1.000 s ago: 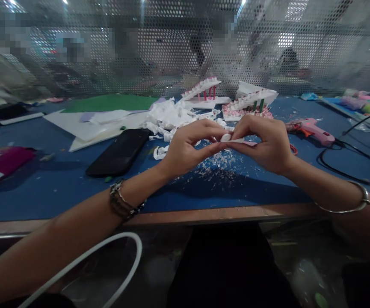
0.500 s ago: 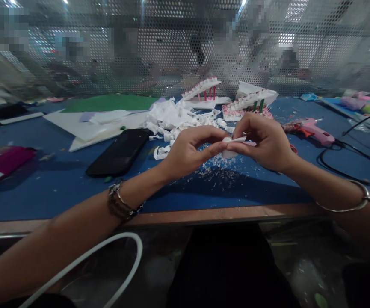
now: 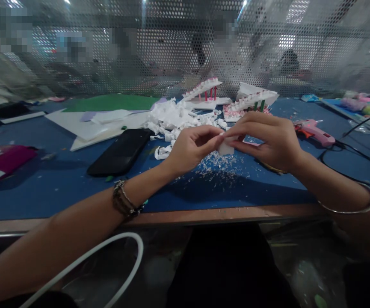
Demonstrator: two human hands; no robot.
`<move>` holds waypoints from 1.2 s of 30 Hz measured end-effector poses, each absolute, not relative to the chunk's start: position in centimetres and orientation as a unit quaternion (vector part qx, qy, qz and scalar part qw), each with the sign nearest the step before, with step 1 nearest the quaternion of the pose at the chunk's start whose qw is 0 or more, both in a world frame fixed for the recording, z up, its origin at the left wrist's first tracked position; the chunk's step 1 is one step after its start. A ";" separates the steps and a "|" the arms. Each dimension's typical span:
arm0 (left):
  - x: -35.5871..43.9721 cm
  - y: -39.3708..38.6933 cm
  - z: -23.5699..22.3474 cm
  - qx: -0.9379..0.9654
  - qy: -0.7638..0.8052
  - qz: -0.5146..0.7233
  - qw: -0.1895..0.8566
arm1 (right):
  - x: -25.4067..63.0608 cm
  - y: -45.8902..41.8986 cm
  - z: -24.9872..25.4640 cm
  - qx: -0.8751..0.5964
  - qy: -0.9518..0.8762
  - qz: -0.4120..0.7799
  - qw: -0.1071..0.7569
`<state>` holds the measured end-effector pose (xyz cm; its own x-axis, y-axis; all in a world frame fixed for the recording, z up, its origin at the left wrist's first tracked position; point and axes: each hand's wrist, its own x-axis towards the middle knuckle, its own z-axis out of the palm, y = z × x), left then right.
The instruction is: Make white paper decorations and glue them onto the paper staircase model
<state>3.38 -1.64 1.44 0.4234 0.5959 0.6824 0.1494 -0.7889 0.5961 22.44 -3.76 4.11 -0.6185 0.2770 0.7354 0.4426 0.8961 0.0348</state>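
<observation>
Between my two hands, above the blue table, is a small white piece (image 3: pixel 226 148) that looks like paper or foam sheet. My left hand (image 3: pixel 195 147) pinches its left side between thumb and fingers. From the right, my right hand (image 3: pixel 270 139) is closed on its upper part, the fingertips of both hands nearly meeting. The fingers hide much of the piece. Small white shavings (image 3: pixel 221 169) lie scattered on the table below. Behind my hands sits a heap of crumpled white scraps (image 3: pixel 172 114).
A black phone (image 3: pixel 120 152) lies left of my hands. At the back stand two small white stair models, one on red posts (image 3: pixel 204 90), one on green posts (image 3: pixel 252 102). A pink glue gun (image 3: pixel 316 131) with a black cord lies right. White sheets (image 3: pixel 78 124) and a green sheet (image 3: pixel 111 102) lie back left.
My right hand has shifted slightly right, its fingers now reaching over the top of the white piece. The white strip that stuck out toward the right hand is now mostly covered.
</observation>
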 end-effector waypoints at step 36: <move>3.2 -1.5 1.3 0.836 0.207 0.502 0.075 | 21.8 -3.8 3.7 -0.301 -0.841 0.099 0.439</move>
<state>3.19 -1.50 1.30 0.4092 0.4223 0.8089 0.2715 -0.9027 0.3339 21.79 -3.82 3.68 -0.4328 0.5935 0.6786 0.4198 0.7988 -0.4309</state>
